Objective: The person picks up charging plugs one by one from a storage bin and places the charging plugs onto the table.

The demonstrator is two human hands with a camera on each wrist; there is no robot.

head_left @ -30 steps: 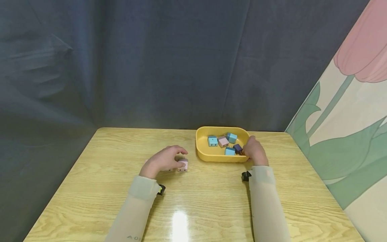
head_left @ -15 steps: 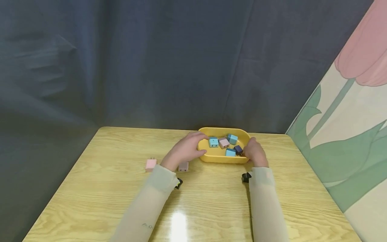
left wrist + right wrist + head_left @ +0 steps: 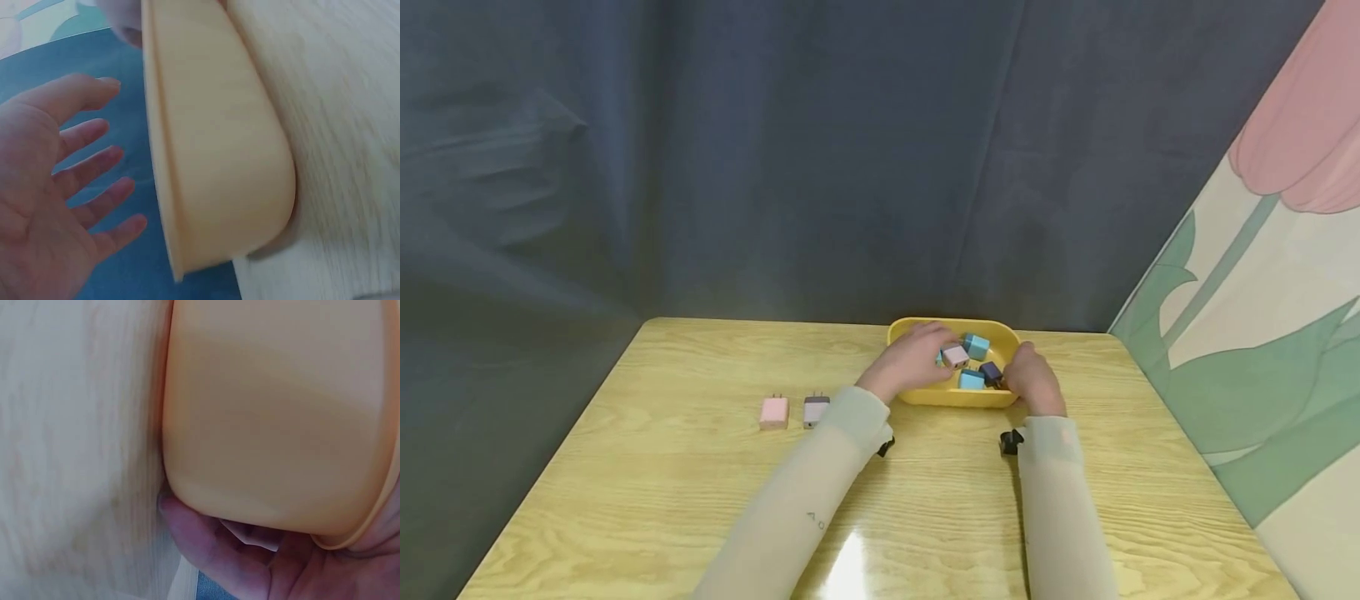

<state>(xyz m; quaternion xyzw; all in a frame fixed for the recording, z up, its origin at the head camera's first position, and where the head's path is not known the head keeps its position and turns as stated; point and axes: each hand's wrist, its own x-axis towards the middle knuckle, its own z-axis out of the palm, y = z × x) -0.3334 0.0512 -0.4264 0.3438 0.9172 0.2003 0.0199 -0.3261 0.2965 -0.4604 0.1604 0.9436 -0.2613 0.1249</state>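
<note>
The right hand (image 3: 1032,381) is gripping one yellow tray (image 3: 958,398); the left hand (image 3: 913,360) is hovering over it, fingers spread. Five plugs (image 3: 972,380) are lying inside, two plugs (image 3: 774,413) outside.

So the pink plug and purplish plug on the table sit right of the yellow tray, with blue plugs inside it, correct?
Not quite: the head view shows the pink plug and purplish plug left of the yellow tray. Blue plugs are indeed inside it.
</note>
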